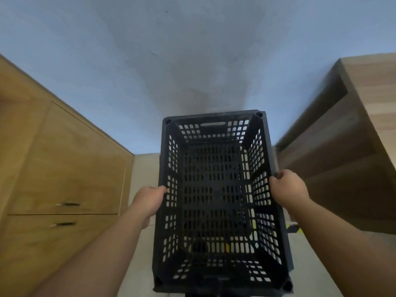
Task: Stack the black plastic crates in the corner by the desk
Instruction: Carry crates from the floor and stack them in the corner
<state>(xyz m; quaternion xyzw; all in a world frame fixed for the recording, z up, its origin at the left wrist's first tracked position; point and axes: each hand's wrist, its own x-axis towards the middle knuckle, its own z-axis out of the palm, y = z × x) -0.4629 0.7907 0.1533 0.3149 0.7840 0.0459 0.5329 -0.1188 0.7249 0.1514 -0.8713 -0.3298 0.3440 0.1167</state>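
A black plastic crate [216, 189] with perforated walls and floor fills the lower middle of the view, its open top facing me and its long axis pointing at the wall. My left hand [150, 200] grips its left long rim. My right hand [288, 189] grips the right long rim. Through the holes of its floor more dark grid shows below, so I cannot tell whether it rests on another crate or hangs above the floor. The light wood desk [364, 116] stands close on the right.
A wooden cabinet [64, 168] with two metal handles stands on the left. A pale blue wall [192, 50] closes the far side. Beige floor [145, 168] shows in the gap between cabinet and crate. A yellow and black object [294, 228] lies low beside the desk.
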